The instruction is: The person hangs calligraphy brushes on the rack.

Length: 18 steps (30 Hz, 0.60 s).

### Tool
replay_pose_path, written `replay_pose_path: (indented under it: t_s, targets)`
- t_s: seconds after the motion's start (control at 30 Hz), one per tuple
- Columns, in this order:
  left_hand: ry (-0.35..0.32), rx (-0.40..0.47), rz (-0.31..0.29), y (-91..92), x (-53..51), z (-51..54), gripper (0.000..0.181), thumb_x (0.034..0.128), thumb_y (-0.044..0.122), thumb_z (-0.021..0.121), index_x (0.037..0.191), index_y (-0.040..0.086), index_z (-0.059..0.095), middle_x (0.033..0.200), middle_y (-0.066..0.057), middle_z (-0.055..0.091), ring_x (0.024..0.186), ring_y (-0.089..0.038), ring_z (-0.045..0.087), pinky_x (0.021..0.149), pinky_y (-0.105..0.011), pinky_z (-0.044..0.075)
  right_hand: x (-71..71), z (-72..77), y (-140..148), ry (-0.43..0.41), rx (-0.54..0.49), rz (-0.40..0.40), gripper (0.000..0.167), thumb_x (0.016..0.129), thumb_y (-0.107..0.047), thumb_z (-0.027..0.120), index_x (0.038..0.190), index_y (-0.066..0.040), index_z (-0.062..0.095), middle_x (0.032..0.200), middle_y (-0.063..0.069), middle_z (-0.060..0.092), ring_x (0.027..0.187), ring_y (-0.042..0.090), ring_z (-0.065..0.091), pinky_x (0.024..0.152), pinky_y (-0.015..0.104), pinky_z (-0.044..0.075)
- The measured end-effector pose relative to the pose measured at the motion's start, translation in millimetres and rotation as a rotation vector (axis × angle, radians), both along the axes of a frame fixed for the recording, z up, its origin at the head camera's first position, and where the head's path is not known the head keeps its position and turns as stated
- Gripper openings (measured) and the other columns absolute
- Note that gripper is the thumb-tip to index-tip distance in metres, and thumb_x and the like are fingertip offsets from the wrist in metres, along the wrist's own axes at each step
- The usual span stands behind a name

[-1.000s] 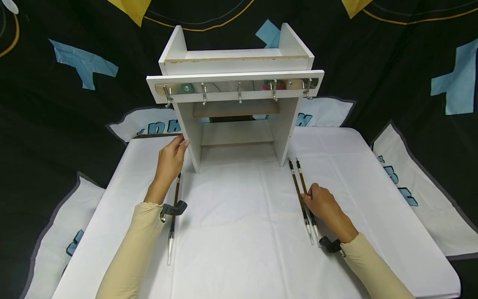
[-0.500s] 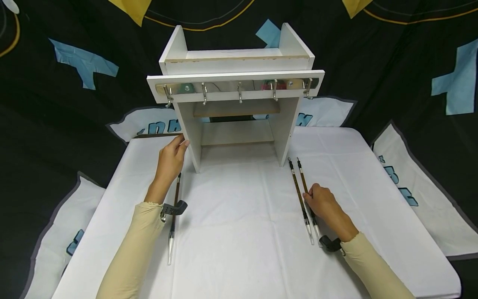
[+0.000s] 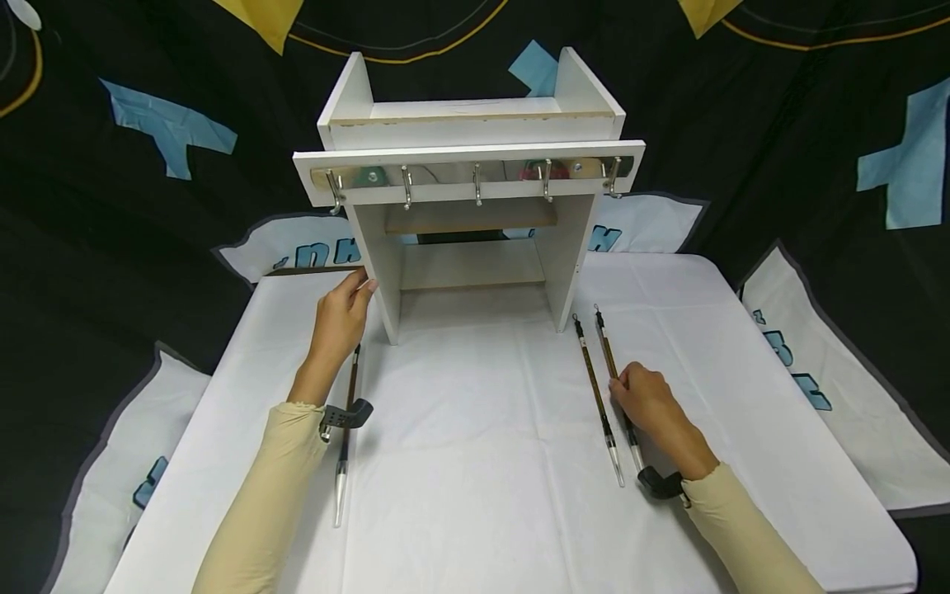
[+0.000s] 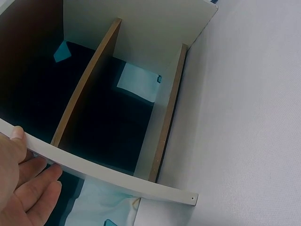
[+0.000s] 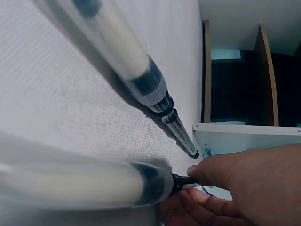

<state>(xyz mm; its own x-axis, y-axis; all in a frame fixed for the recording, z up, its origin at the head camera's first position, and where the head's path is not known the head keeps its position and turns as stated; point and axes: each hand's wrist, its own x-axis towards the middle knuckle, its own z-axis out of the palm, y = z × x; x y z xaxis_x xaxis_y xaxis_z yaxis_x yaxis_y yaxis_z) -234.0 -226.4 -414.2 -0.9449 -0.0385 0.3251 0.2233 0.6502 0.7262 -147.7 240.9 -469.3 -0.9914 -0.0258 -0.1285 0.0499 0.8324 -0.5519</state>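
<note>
My left hand [image 3: 337, 322] [image 4: 28, 183] is at the left side panel of the white shelf [image 3: 378, 256] [image 4: 117, 182], its thumb over the panel's front edge and its fingers bent against the outer face. A capped brush [image 3: 342, 466] lies below that wrist, partly hidden by the wrist camera. My right hand [image 3: 656, 404] [image 5: 254, 179] pinches the right one of two capped brushes [image 3: 607, 348] [image 5: 89, 183] between thumb and fingers, low over the cloth. The other brush [image 3: 594, 386] [image 5: 127, 56] lies just left of it, nearly parallel, a narrow gap between them.
Several metal hooks line the shelf's front rail [image 3: 445, 194]. The shelf stands at the back middle of a table with a white cloth [image 3: 475, 462]. White lettered sheets [image 3: 831, 396] hang around the table edge, before dark curtains [image 3: 89, 272] with blue patches.
My right hand has shifted slightly right, and the pinched brush has moved right and away toward the back, widening the gap between the two brushes. My left hand stays at the shelf.
</note>
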Motion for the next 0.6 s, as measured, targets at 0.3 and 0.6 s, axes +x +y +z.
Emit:
replay_pose_path:
  t_s: [0.3,0.6]
  targets:
    - [-0.008,-0.001,-0.004,-0.3,0.0,-0.6,0.05,0.114,0.038,0.048,0.156,0.011,0.052,0.155,-0.018,0.055,0.139,-0.042,0.057,0.111,-0.06,0.048,-0.5,8.6,6.2,0.124,-0.079,-0.041,0.021,0.107,-0.013,0.057,0.11,0.007,0.059,0.089,0.017,0.066,0.073,0.026,0.059,0.06,0.033,0.046]
    - [-0.011,0.004,-0.001,-0.3,0.6,-0.6,0.05,0.1138,0.038,0.048,0.156,0.012,0.051,0.156,-0.017,0.055,0.14,-0.042,0.056,0.111,-0.06,0.048,2.2,36.9,7.6,0.375,-0.126,-0.107,0.033,0.108,-0.015,0.06,0.128,0.011,0.061,0.093,0.021,0.072,0.072,0.027,0.066,0.058,0.032,0.05]
